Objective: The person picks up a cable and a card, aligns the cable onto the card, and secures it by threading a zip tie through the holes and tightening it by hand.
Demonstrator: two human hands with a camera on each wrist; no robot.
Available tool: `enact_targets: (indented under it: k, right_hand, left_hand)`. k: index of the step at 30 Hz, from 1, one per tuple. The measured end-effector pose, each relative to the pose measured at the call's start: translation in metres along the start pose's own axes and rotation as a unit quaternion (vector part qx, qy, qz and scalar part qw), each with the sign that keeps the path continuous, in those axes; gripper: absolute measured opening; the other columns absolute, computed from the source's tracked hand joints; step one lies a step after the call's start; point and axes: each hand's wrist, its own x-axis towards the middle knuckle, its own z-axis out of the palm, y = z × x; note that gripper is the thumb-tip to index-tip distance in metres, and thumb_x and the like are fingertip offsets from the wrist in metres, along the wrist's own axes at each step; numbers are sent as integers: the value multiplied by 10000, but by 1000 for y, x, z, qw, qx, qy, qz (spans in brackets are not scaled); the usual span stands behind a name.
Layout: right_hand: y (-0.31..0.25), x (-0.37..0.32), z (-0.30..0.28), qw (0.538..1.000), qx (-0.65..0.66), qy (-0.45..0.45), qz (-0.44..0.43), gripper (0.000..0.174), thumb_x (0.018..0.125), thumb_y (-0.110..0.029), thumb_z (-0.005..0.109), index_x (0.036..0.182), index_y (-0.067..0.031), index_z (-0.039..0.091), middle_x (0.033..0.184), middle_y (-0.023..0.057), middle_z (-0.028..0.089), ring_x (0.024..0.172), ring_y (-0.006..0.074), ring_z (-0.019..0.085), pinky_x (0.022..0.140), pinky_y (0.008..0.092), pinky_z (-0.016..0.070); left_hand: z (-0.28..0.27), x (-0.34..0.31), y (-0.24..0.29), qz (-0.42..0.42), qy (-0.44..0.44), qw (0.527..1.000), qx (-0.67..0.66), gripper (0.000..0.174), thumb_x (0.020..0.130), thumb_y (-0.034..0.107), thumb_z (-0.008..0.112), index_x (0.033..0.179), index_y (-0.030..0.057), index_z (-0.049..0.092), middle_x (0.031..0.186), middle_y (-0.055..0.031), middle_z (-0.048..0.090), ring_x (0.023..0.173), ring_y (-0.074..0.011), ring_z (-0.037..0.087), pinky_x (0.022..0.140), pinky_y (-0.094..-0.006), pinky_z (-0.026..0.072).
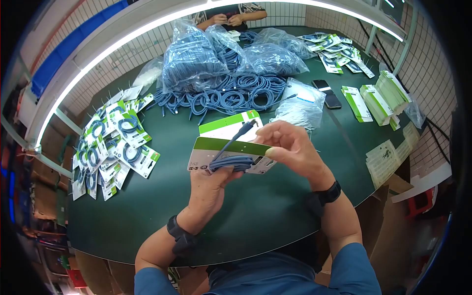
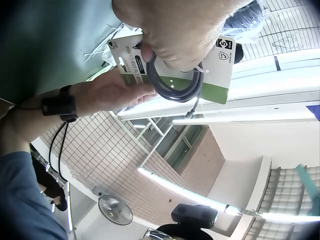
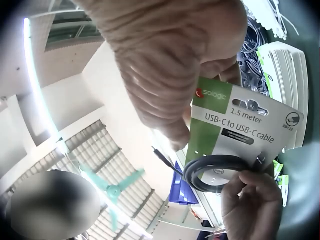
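Dark green table (image 1: 265,211) under hands. Left hand (image 1: 209,184) grips coiled USB-C cable (image 1: 232,162) on card (image 3: 240,122); right hand (image 1: 295,151) pinches card's edge. Bagged cables (image 1: 191,61) beyond hands.

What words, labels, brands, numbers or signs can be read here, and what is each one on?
"sologic": on the held USB-C cable card
"1.5 meter": on the same card
"USB-C to USB-C cable": on the same card
"5": in a dark badge on the same card
Too small or blurred: the dark strip below the title, the piled cards, the stacked cards, the blue label on the plastic bag, the paper sheet.
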Motion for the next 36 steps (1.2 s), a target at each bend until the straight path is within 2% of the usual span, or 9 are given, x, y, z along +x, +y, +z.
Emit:
enact_targets:
  k: [5, 8, 11, 12, 15, 20, 23, 27, 36]
  right_hand:
    - [-17, -2, 5, 964, -266, 6, -9, 212, 917, -48, 789, 1112, 30, 761, 967, 59, 780, 823, 79, 717, 696, 244, 560]
    - [-18, 0, -3, 963, -266, 27, -29, 206, 897, -48, 801, 1088, 27, 772, 904, 46, 776, 785, 76, 708, 682, 251, 556]
    - [-20, 1, -7, 959, -280, 23, -35, 207, 882, -49, 809, 1074, 20, 779, 867, 49, 774, 753, 83, 701, 671, 260, 554]
    - [-21, 0, -7, 955, -294, 8, -33, 210, 877, -50, 811, 1074, 16, 781, 862, 60, 773, 739, 91, 698, 666, 266, 553]
    - [-19, -1, -4, 947, -320, -31, -28, 213, 865, -54, 815, 1064, 12, 783, 850, 92, 771, 710, 121, 702, 651, 284, 552]
    - [-16, -2, 8, 932, -349, -90, -34, 208, 849, -61, 819, 1041, 8, 784, 808, 144, 759, 657, 195, 712, 628, 319, 555]
    - [-17, -4, 12, 928, -355, -109, -34, 207, 845, -61, 821, 1037, 6, 785, 795, 148, 753, 645, 215, 710, 627, 327, 558]
    - [-15, -5, 14, 926, -356, -120, -22, 222, 834, -62, 839, 1040, 0, 787, 804, 136, 759, 653, 208, 708, 625, 323, 554]
    - [-16, -5, 20, 919, -377, -108, -47, 292, 802, -69, 883, 1077, -36, 791, 928, 101, 776, 785, 188, 731, 659, 317, 556]
  left_hand:
    - [0, 1, 7, -14, 27, 998, 47, 542, 926, -41, 737, 1433, -9, 547, 1258, -131, 698, 1071, -240, 728, 811, -323, 642]
    - [-6, 3, 19, 17, 47, 991, 128, 647, 893, 26, 803, 1473, -1, 518, 1324, -144, 661, 1170, -262, 693, 843, -359, 636]
    - [-4, 4, 42, 285, -6, 810, 512, 876, 787, 144, 913, 1528, 6, 468, 1469, -177, 550, 1348, -321, 578, 997, -470, 568]
    - [0, 1, 45, 280, -6, 812, 512, 876, 787, 144, 913, 1528, 6, 468, 1469, -177, 550, 1348, -321, 578, 997, -470, 568]
    - [11, -6, 56, 370, -39, 619, 692, 1000, 698, 219, 960, 1539, 5, 464, 1533, -198, 449, 1428, -359, 475, 1124, -538, 445]
    - [20, -13, 56, 348, -76, 604, 713, 962, 690, 235, 959, 1504, 5, 502, 1367, -189, 569, 1308, -380, 561, 1138, -543, 409]
    - [11, -8, 50, 349, -142, 600, 706, 821, 742, 152, 890, 1469, 3, 540, 1169, -151, 645, 1146, -347, 637, 1030, -492, 483]
    - [-4, -14, 37, 283, -130, 641, 701, 695, 745, 60, 812, 1411, 29, 618, 1085, -157, 696, 995, -372, 675, 916, -472, 541]
    - [-15, -17, 15, 333, -109, 630, 693, 618, 785, -38, 712, 1395, 40, 653, 1041, -134, 690, 893, -342, 667, 787, -455, 535]
